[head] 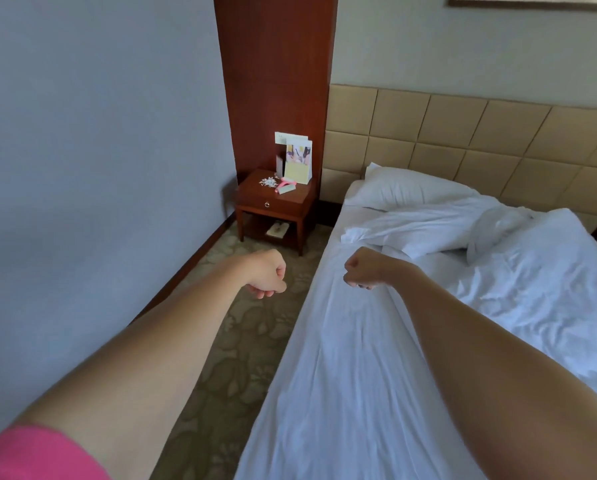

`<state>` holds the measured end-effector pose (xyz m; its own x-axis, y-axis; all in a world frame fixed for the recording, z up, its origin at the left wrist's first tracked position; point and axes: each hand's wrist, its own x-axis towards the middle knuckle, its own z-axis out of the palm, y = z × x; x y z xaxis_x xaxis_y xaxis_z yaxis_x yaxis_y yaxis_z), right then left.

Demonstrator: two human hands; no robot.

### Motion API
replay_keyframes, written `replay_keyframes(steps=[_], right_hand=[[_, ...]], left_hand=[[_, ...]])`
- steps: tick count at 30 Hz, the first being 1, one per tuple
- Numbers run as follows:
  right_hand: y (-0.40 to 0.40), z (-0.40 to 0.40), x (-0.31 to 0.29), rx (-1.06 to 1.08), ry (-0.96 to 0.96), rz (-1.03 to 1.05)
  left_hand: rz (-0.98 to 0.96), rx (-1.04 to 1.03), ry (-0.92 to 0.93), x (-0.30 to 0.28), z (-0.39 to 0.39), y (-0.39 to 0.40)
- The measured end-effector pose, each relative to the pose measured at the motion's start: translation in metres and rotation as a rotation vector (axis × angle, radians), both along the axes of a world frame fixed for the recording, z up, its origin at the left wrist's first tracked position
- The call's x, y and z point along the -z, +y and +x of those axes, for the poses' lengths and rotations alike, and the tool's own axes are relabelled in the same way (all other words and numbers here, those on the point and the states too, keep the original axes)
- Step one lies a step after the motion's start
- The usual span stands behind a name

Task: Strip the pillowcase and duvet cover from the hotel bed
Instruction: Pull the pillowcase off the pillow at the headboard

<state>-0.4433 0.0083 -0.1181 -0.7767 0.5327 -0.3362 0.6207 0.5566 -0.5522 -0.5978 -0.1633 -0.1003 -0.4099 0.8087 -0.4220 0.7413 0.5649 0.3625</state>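
A white pillow in its pillowcase (404, 188) lies at the head of the bed against the tan padded headboard. A rumpled white duvet in its cover (519, 278) is bunched over the right part of the bed, one folded corner reaching left below the pillow. My left hand (266, 273) is a closed fist held over the carpet beside the bed, with nothing in it. Over the bed's left edge, my right hand (363, 268) is also a fist above the white sheet (342, 375); nothing shows in its grasp.
A dark wooden nightstand (273, 206) stands in the corner left of the bed, holding cards and small items. A patterned carpet strip (241, 341) runs between the grey wall and the bed. A wood panel rises behind the nightstand.
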Motion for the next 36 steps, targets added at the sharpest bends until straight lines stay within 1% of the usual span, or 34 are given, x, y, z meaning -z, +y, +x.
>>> replay_keyframes(steps=[8,11,13,15,17,21,25,28,32,36], right_hand=[[-0.022,-0.092,0.023,0.214,-0.013,0.020],[-0.039,-0.134,0.018,0.258,-0.028,0.019],[-0.046,-0.163,0.007,0.302,0.005,0.020],[-0.048,-0.178,-0.004,0.348,0.039,0.046],[-0.045,-0.192,-0.010,0.403,0.046,0.081],[-0.038,-0.192,-0.013,0.489,-0.026,0.092],[-0.021,-0.184,-0.013,0.591,-0.078,0.090],[0.001,-0.196,-0.008,0.619,-0.109,0.091],[0.050,-0.228,0.004,0.611,-0.144,0.050],[0.130,-0.267,0.014,0.598,-0.132,0.046]], left_hand=[[0.026,0.174,-0.014,0.023,-0.144,0.006],[0.003,0.229,-0.049,0.024,-0.198,-0.002],[-0.030,0.256,-0.048,0.018,-0.235,-0.006],[-0.054,0.279,-0.024,0.013,-0.260,-0.004],[-0.028,0.303,-0.008,0.008,-0.284,0.007],[0.014,0.373,-0.046,0.007,-0.302,0.036],[0.008,0.485,-0.081,0.011,-0.298,0.070],[0.009,0.561,-0.098,0.012,-0.306,0.101],[0.001,0.572,-0.109,0.024,-0.337,0.157],[-0.047,0.535,-0.098,0.037,-0.382,0.229]])
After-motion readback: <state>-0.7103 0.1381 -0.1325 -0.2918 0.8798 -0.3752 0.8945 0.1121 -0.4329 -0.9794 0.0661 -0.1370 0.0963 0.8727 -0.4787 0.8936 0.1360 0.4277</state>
